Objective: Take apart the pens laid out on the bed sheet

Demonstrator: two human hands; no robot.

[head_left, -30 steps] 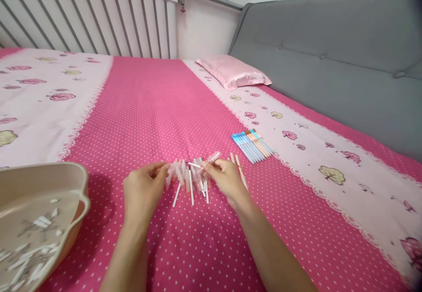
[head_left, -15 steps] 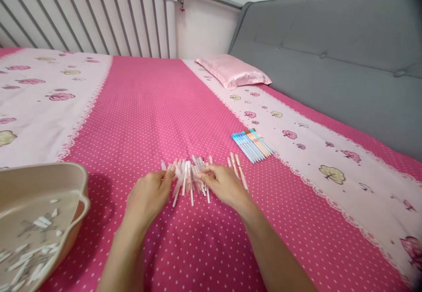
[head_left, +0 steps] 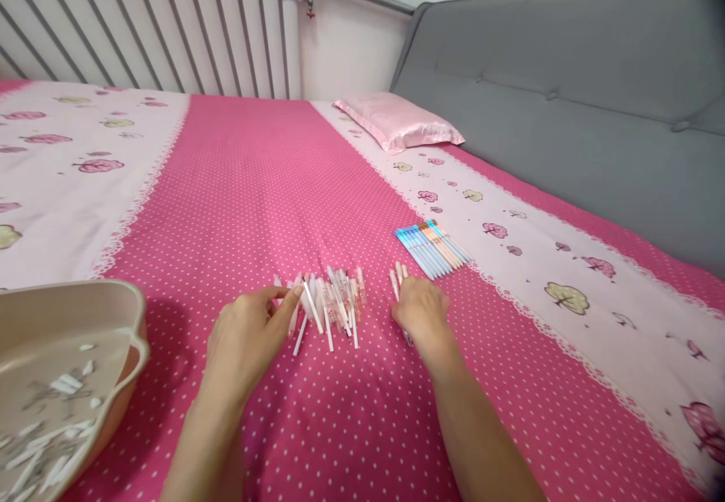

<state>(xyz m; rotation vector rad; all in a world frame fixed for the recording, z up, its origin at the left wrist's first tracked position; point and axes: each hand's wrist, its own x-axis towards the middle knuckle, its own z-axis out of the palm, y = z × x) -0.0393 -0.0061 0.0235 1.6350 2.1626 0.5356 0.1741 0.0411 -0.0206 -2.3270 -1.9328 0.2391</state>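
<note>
A loose heap of thin white and clear pen parts (head_left: 331, 302) lies on the pink dotted bedspread (head_left: 254, 185). My left hand (head_left: 246, 336) rests at the heap's left edge, thumb and forefinger pinched together on a white stick there. My right hand (head_left: 422, 309) lies to the right of the heap, fingers curled down over a few pink pens (head_left: 397, 275) whose tips show beyond the knuckles. A neat row of blue and orange pens (head_left: 433, 247) lies just past the right hand.
A beige plastic basin (head_left: 84, 313) with several white scraps inside sits at the lower left. A pink satin pillow (head_left: 399, 123) lies at the far end, beside a grey padded headboard (head_left: 566, 94). White slatted panelling runs along the back left.
My right hand has left the heap and moved right onto the pink pens. The left hand stays at the heap's left edge, lowered onto the bed.
</note>
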